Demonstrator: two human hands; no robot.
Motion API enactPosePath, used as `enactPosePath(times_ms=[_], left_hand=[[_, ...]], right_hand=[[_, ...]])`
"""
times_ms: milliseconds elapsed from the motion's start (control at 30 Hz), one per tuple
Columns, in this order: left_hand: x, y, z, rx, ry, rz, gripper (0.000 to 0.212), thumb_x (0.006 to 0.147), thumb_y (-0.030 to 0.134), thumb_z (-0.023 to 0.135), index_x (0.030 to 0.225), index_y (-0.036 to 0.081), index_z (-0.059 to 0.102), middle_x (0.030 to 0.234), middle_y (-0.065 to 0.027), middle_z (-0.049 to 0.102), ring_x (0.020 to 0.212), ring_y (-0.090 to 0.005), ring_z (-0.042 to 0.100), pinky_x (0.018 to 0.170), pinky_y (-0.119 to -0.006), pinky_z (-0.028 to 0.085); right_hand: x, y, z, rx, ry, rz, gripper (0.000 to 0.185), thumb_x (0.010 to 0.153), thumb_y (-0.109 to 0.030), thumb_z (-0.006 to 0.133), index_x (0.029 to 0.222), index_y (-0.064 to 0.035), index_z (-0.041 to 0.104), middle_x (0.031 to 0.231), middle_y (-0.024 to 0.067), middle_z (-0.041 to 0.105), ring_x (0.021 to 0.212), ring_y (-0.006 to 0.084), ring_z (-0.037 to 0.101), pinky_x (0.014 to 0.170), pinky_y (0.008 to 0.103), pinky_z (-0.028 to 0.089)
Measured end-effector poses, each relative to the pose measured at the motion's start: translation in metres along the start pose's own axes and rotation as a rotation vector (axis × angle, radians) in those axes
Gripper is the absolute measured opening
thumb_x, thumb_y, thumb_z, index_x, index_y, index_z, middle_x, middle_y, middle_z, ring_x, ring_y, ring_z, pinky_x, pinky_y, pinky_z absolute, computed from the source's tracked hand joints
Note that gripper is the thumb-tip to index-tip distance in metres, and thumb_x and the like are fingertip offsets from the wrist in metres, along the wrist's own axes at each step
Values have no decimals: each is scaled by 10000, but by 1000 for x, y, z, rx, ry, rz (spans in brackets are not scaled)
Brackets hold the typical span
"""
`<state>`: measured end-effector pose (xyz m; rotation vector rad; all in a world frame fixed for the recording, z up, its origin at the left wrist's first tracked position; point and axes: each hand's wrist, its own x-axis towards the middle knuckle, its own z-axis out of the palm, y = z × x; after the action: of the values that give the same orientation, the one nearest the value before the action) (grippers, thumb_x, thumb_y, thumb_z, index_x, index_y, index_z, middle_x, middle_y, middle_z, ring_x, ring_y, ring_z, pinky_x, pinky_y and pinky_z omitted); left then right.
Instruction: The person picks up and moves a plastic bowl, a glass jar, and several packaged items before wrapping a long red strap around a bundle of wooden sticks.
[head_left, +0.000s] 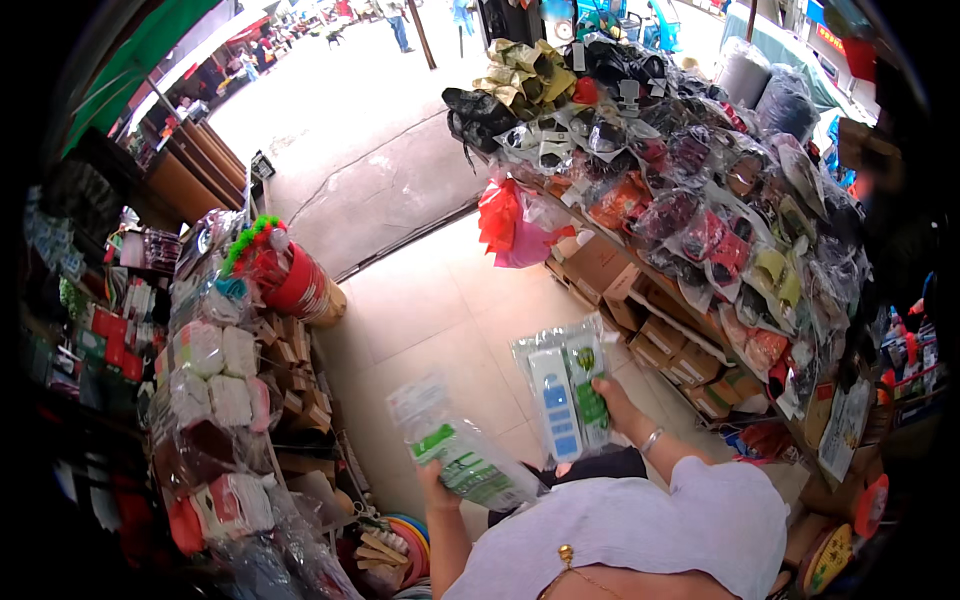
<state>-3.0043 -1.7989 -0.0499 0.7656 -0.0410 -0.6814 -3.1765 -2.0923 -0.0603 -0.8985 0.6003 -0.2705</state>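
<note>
My left hand (438, 486) grips the lower left edge of a clear plastic package (480, 465) with green printing. Its contents are hard to make out under the glare. In my right hand (618, 403) is another clear plastic package (568, 401), held by its right side. Through this one show a long white item (555, 405) with blue patches, possibly a power strip, and a green printed part (591, 386) alongside. Both packages are raised before my body above the tiled floor (420, 322), apart from each other.
On the right, a long stand bears heaps of plastic-wrapped shoes (675, 195), with cardboard boxes (664, 341) below. Wrapped bundles (217, 367) line the left stand, beside a red bucket (296, 281). A floor threshold (409, 238) borders concrete paving (390, 180) ahead.
</note>
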Motion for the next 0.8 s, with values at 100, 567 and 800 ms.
enactPosePath(times_ms=[100, 567, 800], left_hand=[[65, 14, -1, -10, 61, 38, 582, 753, 266, 661, 1246, 32, 458, 1136, -106, 581, 1002, -251, 595, 839, -403, 511], [518, 88, 111, 118, -259, -103, 534, 794, 153, 580, 1272, -15, 411, 1140, -156, 574, 995, -268, 607, 822, -397, 529], [696, 58, 222, 115, -434, -247, 655, 714, 151, 691, 1281, -4, 402, 1122, -145, 589, 993, -263, 612, 845, -400, 520]], right_hand=[[80, -54, 1, -44, 47, -110, 463, 870, -263, 547, 1246, -25, 421, 1089, 60, 547, 958, 129, 547, 825, 284, 468], [402, -308, 10, -21, 535, -593, 322, 906, -359, 524, 1009, -60, 583, 879, 12, 612, 745, 109, 593, 662, 263, 491], [524, -411, -100, -207, 741, -522, 497, 848, -347, 622, 1166, 19, 509, 1011, 82, 618, 864, 172, 603, 748, 310, 478]])
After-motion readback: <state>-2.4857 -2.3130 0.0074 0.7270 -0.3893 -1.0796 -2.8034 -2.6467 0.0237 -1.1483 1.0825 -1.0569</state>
